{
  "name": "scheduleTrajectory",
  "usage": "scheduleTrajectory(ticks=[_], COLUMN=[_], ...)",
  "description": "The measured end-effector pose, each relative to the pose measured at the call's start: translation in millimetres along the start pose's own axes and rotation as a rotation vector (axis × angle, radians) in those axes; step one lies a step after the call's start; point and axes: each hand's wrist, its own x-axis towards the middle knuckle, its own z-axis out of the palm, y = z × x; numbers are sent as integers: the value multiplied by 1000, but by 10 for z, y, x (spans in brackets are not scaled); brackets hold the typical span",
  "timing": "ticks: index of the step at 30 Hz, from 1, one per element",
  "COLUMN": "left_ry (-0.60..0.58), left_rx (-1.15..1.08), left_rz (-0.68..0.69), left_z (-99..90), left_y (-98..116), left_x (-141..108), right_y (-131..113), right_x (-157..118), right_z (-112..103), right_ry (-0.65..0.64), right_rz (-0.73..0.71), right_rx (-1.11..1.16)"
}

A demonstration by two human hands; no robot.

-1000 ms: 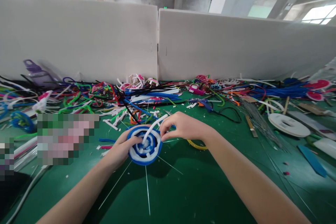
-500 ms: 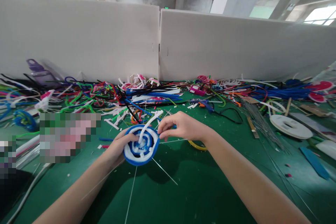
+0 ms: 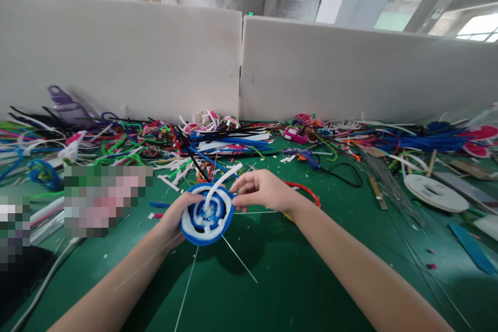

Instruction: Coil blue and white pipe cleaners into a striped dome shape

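Note:
A round coil of blue and white fuzzy strips (image 3: 200,236) hangs over the green table, with thin pale wires sticking out around it. My left hand (image 3: 179,216) grips its left side, thumb on top and the fingers hidden below. One white strip end (image 3: 225,177) rises from the coil's middle toward the upper right. At the right rim is my right hand (image 3: 259,192), its thumb and index finger pinched against the blue edge. What those fingertips hold is too small to tell.
Colourful strips (image 3: 233,140) lie heaped along the white partition (image 3: 155,62). A purple glue gun (image 3: 307,158) with a black cord sits behind my right hand. A white spool (image 3: 436,193) and wires lie right, a purple bottle (image 3: 70,109) back left.
The coil and both hands have shifted slightly left in the view. A red-orange loop now shows behind my right wrist, where a yellow one showed before.

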Motion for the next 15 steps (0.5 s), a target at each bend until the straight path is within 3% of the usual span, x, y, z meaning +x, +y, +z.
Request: scheduleTrajectory(ticks=[9,15], left_ry=[-130,-15], left_rx=[-31,-135], left_rz=[-13,-3], left_z=[-24,-21], left_y=[-12,-22], left_x=[7,27], right_y=[28,44], right_x=[7,19], right_z=[49,53], right_ry=[-84,-63], right_rz=[-15,-44], right_rx=[30,48])
